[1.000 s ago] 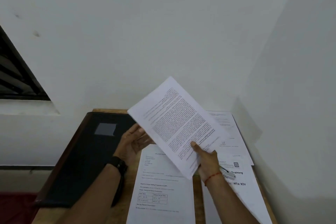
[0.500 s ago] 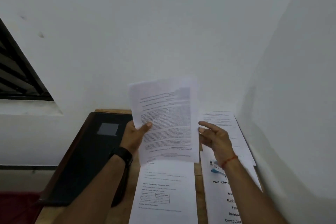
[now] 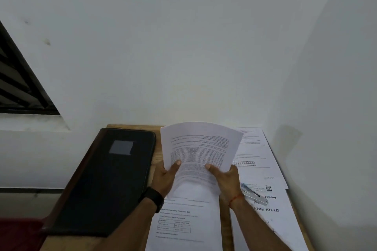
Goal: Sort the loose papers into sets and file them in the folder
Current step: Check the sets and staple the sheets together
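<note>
A printed sheet (image 3: pixel 201 149) curls upward over the desk, its text upside down to me. My left hand (image 3: pixel 166 177) grips its lower left edge and my right hand (image 3: pixel 226 177) grips its lower right edge. Below them lies a paper with a small table (image 3: pixel 183 222) printed on it. To the right lie more papers: one headed "Training" (image 3: pixel 271 208) and a form sheet (image 3: pixel 255 153) at the back. The closed black folder (image 3: pixel 106 185) rests on the left of the wooden desk (image 3: pixel 157 157).
A silver stapler (image 3: pixel 255 196) lies on the right-hand papers, next to my right wrist. White walls close in behind and on the right. A dark window grille (image 3: pixel 18 83) is at the left.
The sheet was held by my right hand, passed to my left, and is now gripped by both hands, lowered toward the desk and curled.
</note>
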